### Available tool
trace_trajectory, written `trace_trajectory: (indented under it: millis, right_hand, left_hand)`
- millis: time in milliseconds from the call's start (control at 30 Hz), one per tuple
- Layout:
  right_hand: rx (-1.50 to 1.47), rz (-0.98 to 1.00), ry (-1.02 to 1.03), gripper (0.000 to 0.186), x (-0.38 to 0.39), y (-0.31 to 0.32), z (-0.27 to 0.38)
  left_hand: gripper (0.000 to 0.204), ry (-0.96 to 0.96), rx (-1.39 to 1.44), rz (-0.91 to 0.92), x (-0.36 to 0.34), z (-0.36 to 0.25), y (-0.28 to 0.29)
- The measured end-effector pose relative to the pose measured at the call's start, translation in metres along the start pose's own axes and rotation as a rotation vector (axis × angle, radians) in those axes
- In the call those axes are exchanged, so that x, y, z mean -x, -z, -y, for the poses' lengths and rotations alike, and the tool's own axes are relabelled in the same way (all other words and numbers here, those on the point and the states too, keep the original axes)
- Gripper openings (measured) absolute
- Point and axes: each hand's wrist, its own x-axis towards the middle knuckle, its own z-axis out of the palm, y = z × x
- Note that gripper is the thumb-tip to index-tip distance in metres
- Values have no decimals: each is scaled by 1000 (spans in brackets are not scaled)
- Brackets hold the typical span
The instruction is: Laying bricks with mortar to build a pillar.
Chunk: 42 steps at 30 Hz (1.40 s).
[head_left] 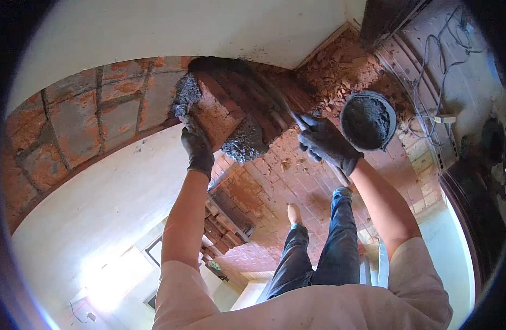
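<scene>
My left hand (pixel 197 144), in a dark glove, grips the near left side of a reddish brick (pixel 216 110); some of its fingers are hidden. Grey wet mortar clings beside the brick, one lump of mortar (pixel 187 94) at its left and another on its right. My right hand (pixel 327 140), also gloved, is closed round the wooden handle (pixel 339 175) of a tool. Its dark, narrow part runs up and left from the fist towards the brickwork, and its far end is hard to make out in shadow.
A round black bucket (pixel 368 121) of grey mortar stands right of my right hand. Broken brick rubble (pixel 346 69) lies behind it. Bare brickwork (pixel 74 126) curves away left. Stacked bricks (pixel 222 228) stand below. A cable (pixel 441 71) lies at far right.
</scene>
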Motion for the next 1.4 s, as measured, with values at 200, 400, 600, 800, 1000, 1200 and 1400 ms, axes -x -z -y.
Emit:
trace_trajectory:
  millis: [200, 400, 600, 800, 1000, 1200, 1400]
  right_hand:
    - [35, -6, -61, 18, -42, -6, -3]
    - [145, 22, 8, 41, -34, -24, 27]
    - [184, 111, 79, 54, -4, -33, 48]
    - [58, 91, 7, 57, 61, -48, 62]
    - [87, -68, -66, 53, 165, -96, 35]
    - [-15, -244, 162, 28, 231, -156, -24]
    - [427, -417, 197, 27, 148, -173, -87]
  left_hand:
    - [57, 23, 41, 5, -3, 2, 0]
    - [63, -11, -210, -53, -7, 3, 0]
    - [65, -114, -164, -123, -4, 2, -2]
    - [62, -92, -362, -131, -5, -3, 1]
    - [65, -111, -385, -139, -7, 0, 1]
    - [67, -110, -358, -122, -14, 10, -1]
    - [68, -119, -328, -36, -28, 12, 1]
